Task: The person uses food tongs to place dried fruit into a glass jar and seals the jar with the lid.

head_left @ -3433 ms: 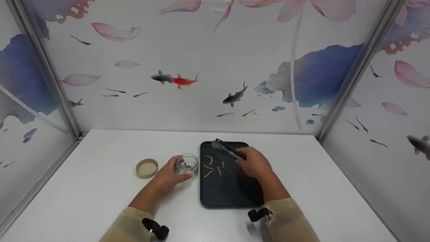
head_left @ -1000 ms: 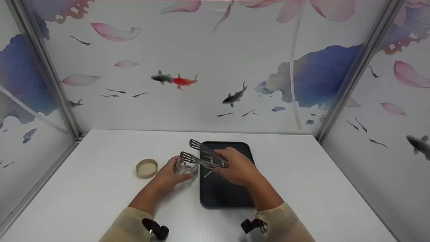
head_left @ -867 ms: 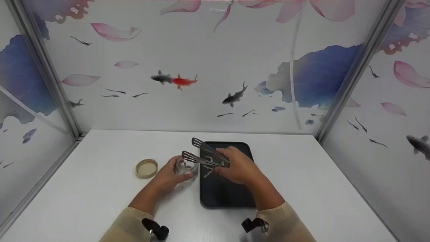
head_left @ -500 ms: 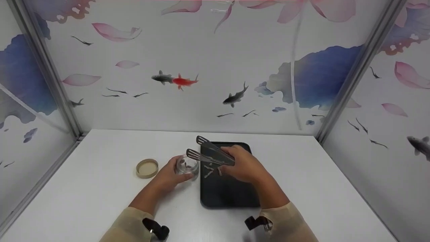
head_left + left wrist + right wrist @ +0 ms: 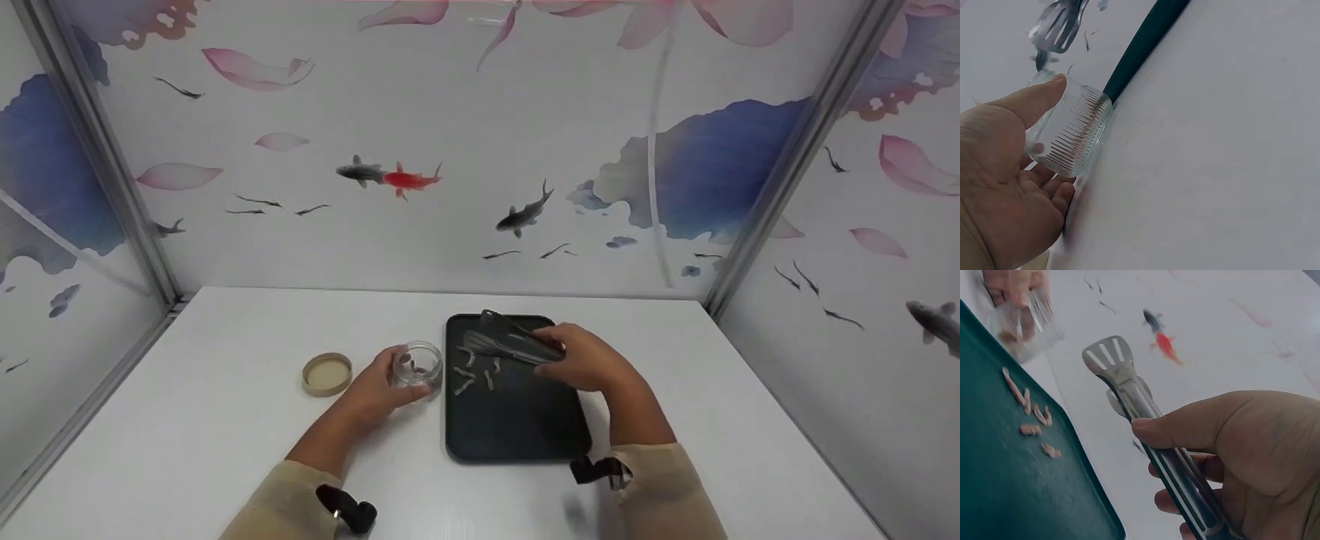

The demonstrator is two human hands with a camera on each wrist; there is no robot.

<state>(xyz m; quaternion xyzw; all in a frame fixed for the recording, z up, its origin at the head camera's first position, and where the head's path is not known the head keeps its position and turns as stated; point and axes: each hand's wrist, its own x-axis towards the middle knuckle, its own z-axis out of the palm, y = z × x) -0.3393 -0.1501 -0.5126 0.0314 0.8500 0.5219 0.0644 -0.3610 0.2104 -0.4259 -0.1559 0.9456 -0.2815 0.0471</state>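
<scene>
My left hand grips a small clear glass jar from its left side, thumb and fingers around it. A few small brownish bits show inside the lidless jar. Metal tongs with slotted heads are gripped in my right hand, thumb along the top arm. They are over the upper part of a dark green tray, blurred in the head view. In the right wrist view nothing shows between their heads. Several thin pinkish strips lie on the tray's left side, below the tong heads.
A round tan lid lies on the white table, left of my left hand. The jar is close beside the tray's left edge. White panels printed with fish and petals enclose the table's back and sides.
My right hand has drawn the tongs rightward, from over the jar mouth back over the tray. The tong arms, spread wide before, are closer together. The left hand and jar stay in place.
</scene>
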